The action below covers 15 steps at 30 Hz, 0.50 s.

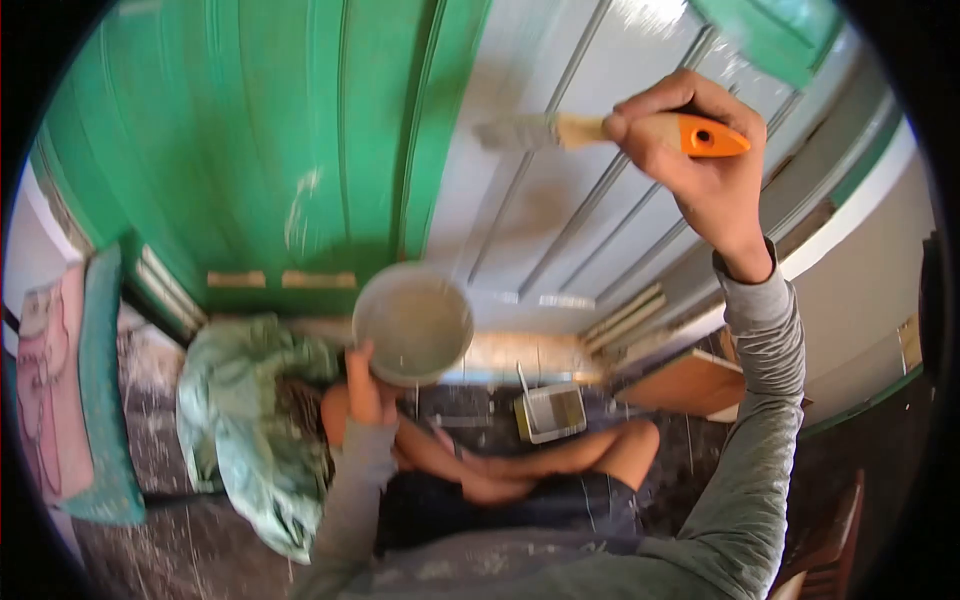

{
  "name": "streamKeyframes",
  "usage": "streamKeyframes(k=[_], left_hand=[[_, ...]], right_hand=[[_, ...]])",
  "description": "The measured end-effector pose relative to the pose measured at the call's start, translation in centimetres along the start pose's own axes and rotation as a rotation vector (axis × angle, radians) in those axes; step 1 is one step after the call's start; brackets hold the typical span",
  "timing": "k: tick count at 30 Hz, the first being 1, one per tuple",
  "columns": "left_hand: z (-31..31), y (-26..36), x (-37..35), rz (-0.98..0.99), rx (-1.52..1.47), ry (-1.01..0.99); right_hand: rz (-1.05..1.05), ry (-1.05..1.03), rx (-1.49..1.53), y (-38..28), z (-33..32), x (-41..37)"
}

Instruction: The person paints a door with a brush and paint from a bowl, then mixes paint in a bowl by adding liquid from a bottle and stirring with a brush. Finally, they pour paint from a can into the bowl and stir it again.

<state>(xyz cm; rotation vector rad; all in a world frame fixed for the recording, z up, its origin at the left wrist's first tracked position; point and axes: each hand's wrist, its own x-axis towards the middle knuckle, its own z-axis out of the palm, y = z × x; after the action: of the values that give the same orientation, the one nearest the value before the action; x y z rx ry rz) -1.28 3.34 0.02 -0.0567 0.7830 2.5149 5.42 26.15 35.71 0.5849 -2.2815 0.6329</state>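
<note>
My right hand [705, 150] is closed around a paintbrush [665, 132] with a wooden handle and an orange end. Its bristles, coated in pale grey, point left across the grey-painted door panel [500, 190]. Lower down, my left hand [365, 388] grips a round bowl [440, 372] by its near left side, with the thumb at the rim and the other fingers hidden below. Murky grey-brown liquid shows inside the bowl. Left of the grey panel stands a green door panel [270, 130].
On the dark floor sits a small paint tray [553, 412] with a thin stick in it. Crumpled green cloth [230, 400] lies at the left, near a pink and teal cushion [60, 390]. A brown board [690, 384] leans at the right. My crossed legs [590, 455] are below.
</note>
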Motion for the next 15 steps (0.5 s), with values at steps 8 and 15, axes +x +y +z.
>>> streamKeyframes(k=[8,15], left_hand=[[1.8,-0.9,-0.5,-0.137,0.159,-0.001],[2.8,-1.4,-1.0,-0.115,0.203,0.027]], right_hand=[[-0.022,-0.54,0.035,2.9,8.2,-9.2],[0.003,-0.687,0.007,4.3,9.6,-10.2]])
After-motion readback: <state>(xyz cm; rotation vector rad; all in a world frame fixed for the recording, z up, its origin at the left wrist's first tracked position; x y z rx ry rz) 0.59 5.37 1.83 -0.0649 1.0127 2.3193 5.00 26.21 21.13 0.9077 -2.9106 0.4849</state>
